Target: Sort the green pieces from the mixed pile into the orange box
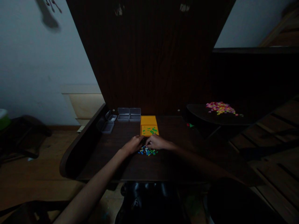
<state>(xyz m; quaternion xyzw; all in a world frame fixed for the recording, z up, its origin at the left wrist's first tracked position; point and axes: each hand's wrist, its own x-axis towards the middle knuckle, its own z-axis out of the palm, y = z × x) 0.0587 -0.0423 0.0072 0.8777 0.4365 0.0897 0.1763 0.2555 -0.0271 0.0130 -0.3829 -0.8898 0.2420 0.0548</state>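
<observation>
A small heap of tiny coloured pieces (147, 151), blue, green, yellow and white, lies on the dark wooden table (121, 168). My left hand (133, 145) and my right hand (156, 142) rest just behind the heap, fingers curled down onto its far edge. Whether either holds a piece is too small and dark to tell. Right behind the hands stands an open yellow box (149, 125) with green pieces in its near half.
Several clear plastic boxes (129, 114) stand at the table's back left. A pile of pink and yellow pieces (220, 108) lies on a dark round shelf at the right. A tall dark wooden panel rises behind the table.
</observation>
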